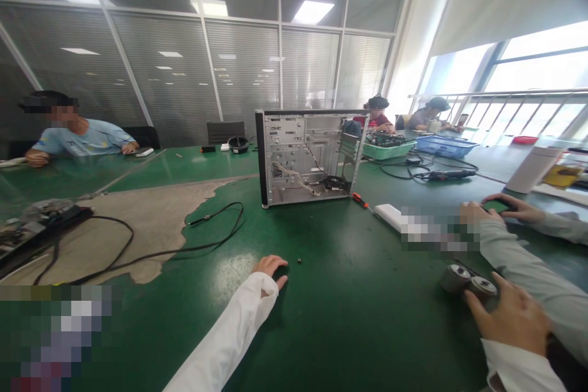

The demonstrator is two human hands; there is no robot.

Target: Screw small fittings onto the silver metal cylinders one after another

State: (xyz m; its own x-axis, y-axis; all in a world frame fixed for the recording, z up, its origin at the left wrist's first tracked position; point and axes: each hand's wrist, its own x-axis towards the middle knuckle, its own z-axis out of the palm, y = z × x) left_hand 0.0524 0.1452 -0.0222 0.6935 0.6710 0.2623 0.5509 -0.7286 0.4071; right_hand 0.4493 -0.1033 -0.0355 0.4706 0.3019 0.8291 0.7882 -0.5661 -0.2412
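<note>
While your right hand (pixel 517 315) has its thumb and fingers set about the nearer grey cylinder (pixel 482 287), you cannot tell from this view whether they pinch or merely rest; the farther grey cylinder (pixel 454 280) stands close beside it, on the hand's left, and whether the two are joined is unclear. Expect both to be hard, fairly heavy and smooth enough to slip, so take hold across the rounded sides and spare the flat ends, which could be more delicate. Your left hand (pixel 269 269) is palm down, thumb parted from the fingers, with nothing seen in its grasp; a tiny dark piece (pixel 299 260) lies just right of its fingertips, probably light, stiff and easily lost, best nipped by its rim. Your widest room lies between your hands, across the green table (pixel 358 318). Beyond your left hand, mind the thin metal edges of the open computer case (pixel 316 138); close beyond your right, a co-worker's grey sleeve (pixel 519 272) limits movement.
</note>
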